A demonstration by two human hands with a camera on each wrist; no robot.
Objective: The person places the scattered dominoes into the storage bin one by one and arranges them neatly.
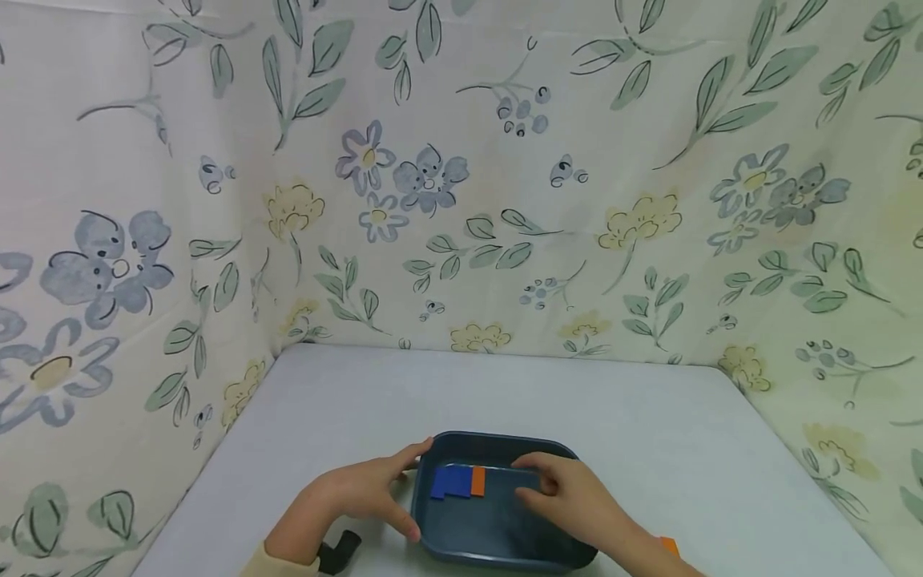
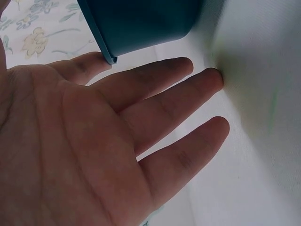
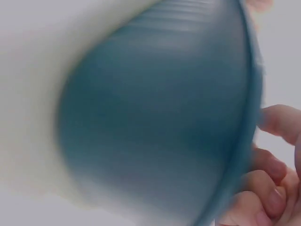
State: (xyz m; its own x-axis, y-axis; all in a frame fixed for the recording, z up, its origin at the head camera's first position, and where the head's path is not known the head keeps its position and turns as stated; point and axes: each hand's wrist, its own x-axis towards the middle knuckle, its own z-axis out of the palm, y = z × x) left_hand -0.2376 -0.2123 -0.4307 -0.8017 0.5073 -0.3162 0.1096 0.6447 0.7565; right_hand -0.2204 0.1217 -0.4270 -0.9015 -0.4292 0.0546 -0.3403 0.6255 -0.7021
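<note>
A dark blue tray with raised walls stands at the table's near side. Inside it, blue flat pieces sit side by side with an orange flat piece toward the far left. My left hand touches the tray's left rim, fingers spread; in the left wrist view its fingers are extended beside the tray's outer wall. Over the tray's right part is my right hand, index finger and thumb apart and nothing visible between them. Its other fingers are curled in the right wrist view.
A white table lies under the tray. Another orange piece shows partly behind my right forearm. Close to my left wrist is a black object. Floral cloth hangs behind the table and along both sides.
</note>
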